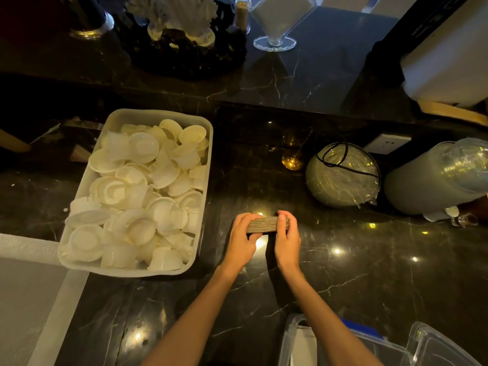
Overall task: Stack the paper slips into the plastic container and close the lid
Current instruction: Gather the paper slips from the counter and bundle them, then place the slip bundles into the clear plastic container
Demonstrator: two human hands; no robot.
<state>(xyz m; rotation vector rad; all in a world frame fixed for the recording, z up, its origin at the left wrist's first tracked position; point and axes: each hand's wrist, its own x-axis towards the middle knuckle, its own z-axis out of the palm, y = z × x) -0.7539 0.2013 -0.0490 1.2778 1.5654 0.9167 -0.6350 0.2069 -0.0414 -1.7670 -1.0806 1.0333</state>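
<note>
My left hand point(241, 240) and right hand point(286, 237) pinch the stack of paper slips point(264, 224) by its ends, long axis running hand to hand. The plastic container point(298, 339) lies behind my right wrist, nearer that hand, on the desk point(369, 273).

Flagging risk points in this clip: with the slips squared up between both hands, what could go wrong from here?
The stack of slips is pinched only at its ends by the left hand and right hand, so it might fan out onto the counter. The clear container sits under the right forearm, so the move could be awkward.
</note>
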